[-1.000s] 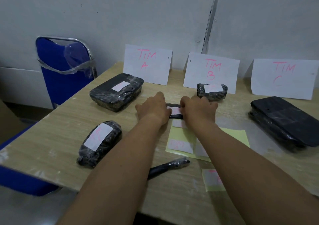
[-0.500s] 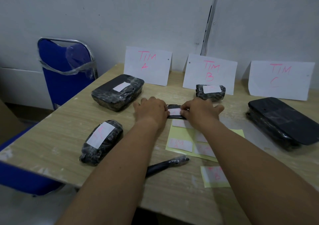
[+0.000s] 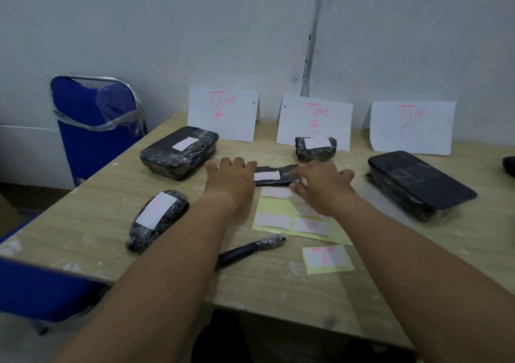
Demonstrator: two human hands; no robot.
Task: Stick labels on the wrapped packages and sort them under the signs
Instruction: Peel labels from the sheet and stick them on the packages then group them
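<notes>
A small flat black package (image 3: 276, 175) with a white label lies at the table's middle. My left hand (image 3: 232, 177) holds its left end with curled fingers. My right hand (image 3: 320, 185) pinches its right end. Signs TIM A (image 3: 223, 111), TIM B (image 3: 315, 121) and TIM C (image 3: 412, 127) lean on the wall. A labelled package (image 3: 178, 152) sits under A and a small labelled one (image 3: 315, 148) under B. A wide flat package (image 3: 418, 184) with no visible label lies under C. Another labelled package (image 3: 157, 219) lies at front left.
A yellow sheet (image 3: 276, 219) with several white labels lies under my right wrist. A loose label piece (image 3: 327, 259) marked B and a wrapped pen (image 3: 250, 249) lie nearer the front edge. A blue chair (image 3: 94, 128) stands at the left.
My hands have drawn slightly apart along the small package, so more of its label and black wrap shows. The package stays where it was.
</notes>
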